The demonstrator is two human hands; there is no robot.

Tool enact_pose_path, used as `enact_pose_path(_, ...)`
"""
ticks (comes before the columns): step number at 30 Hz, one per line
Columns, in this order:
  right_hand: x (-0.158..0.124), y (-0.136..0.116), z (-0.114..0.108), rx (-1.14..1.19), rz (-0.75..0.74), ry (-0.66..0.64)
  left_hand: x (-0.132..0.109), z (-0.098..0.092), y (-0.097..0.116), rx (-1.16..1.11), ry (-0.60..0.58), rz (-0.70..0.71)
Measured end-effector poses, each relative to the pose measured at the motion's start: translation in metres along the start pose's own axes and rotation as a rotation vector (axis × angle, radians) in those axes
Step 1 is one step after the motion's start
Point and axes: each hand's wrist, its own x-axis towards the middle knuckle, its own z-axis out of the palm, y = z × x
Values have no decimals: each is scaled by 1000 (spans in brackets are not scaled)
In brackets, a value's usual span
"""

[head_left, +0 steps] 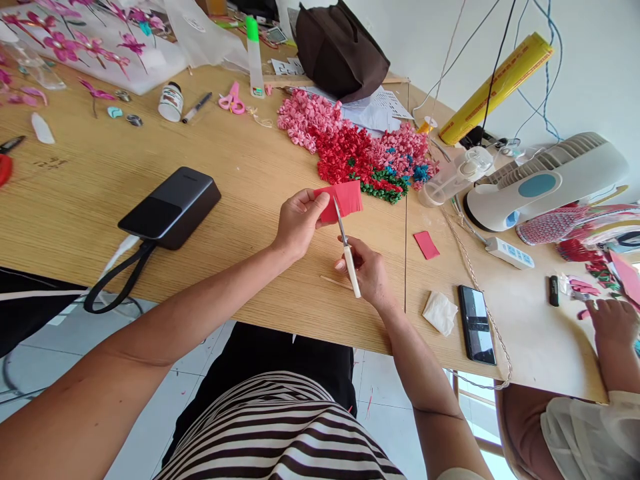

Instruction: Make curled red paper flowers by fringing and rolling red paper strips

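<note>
Between thumb and fingers, my left hand (299,223) pinches a red rectangular piece (351,197), paper or cloth, I cannot tell which. Narrow slits show along its lower right edge. My right hand (369,270) is closed on white-handled scissors (351,270), whose blades point up and lie against the red piece. Part of the scissors' handle is hidden by the fingers. A thin pale stick (334,283) lies on the table just left of my right hand. Beyond my hands is a heap of small red, pink, green and blue flowers (345,150).
A black power bank (170,207) with a cable sits to the left. On the right lie another red piece (426,245), a folded tissue (440,313), a phone (477,325) and a white fan (550,180). A co-worker's hand (615,323) rests at the far right.
</note>
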Motion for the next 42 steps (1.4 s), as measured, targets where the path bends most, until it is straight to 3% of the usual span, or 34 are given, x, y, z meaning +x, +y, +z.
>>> enact_pose_path(42,0,-1,1,85,7,12,-5,2,0,-6,-34,-14)
